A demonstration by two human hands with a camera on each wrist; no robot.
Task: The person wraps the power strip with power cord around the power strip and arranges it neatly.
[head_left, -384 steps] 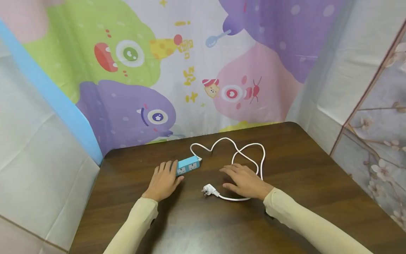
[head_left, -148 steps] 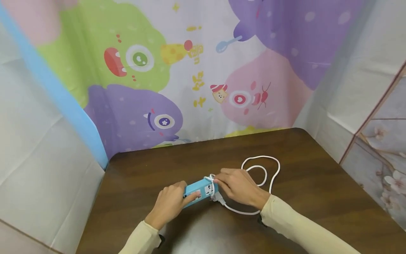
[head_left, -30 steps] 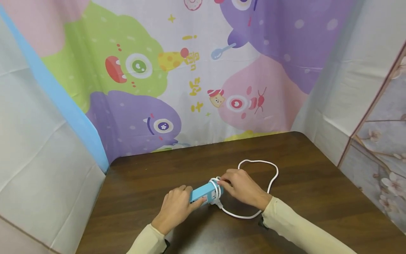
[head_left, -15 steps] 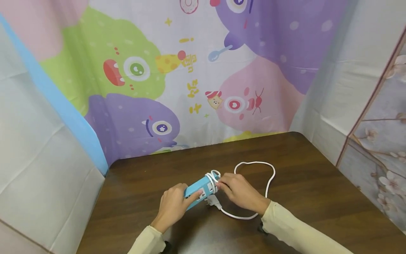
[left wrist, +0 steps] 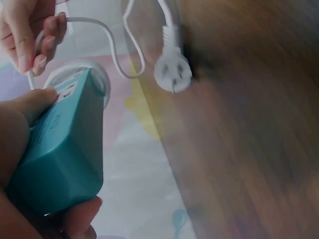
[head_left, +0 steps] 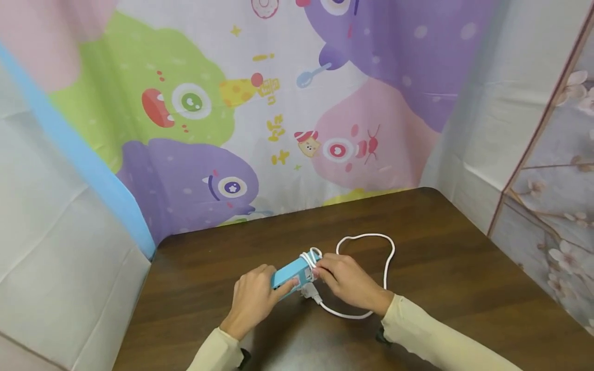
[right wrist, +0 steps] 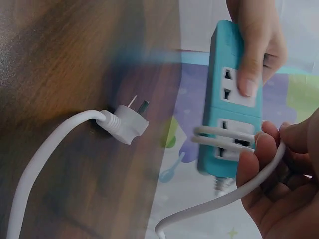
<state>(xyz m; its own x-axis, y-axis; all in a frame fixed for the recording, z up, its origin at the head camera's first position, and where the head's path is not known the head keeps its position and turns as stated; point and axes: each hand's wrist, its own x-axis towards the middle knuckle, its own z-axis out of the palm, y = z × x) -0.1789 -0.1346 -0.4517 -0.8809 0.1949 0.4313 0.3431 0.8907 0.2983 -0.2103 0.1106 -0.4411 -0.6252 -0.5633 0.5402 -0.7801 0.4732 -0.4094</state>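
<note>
A light blue power strip [head_left: 289, 273] with white socket faces is gripped near one end by my left hand [head_left: 252, 294], the thumb lying over a socket. In the right wrist view, the strip [right wrist: 232, 112] has white cord [right wrist: 224, 133] wrapped round its far end. My right hand [head_left: 350, 278] pinches the cord between thumb and fingers, close beside those turns. The white three-pin plug [right wrist: 130, 124] lies on the table below the strip. From the left wrist, the plug's pins [left wrist: 172, 71] show, and the strip's underside rests in my left fingers.
The dark wood table [head_left: 209, 263] runs back to a cartoon-printed curtain [head_left: 287, 170]. A loose loop of the cord [head_left: 392, 252] lies behind and right of my right hand. Pale covered walls stand at the left [head_left: 69, 232] and right [head_left: 478, 129].
Earlier the strip and spread-out cord lay on the table under relaxed hands. Since then my left hand has gripped the strip, cord turns have gone round its end, and the loose loop has shrunk.
</note>
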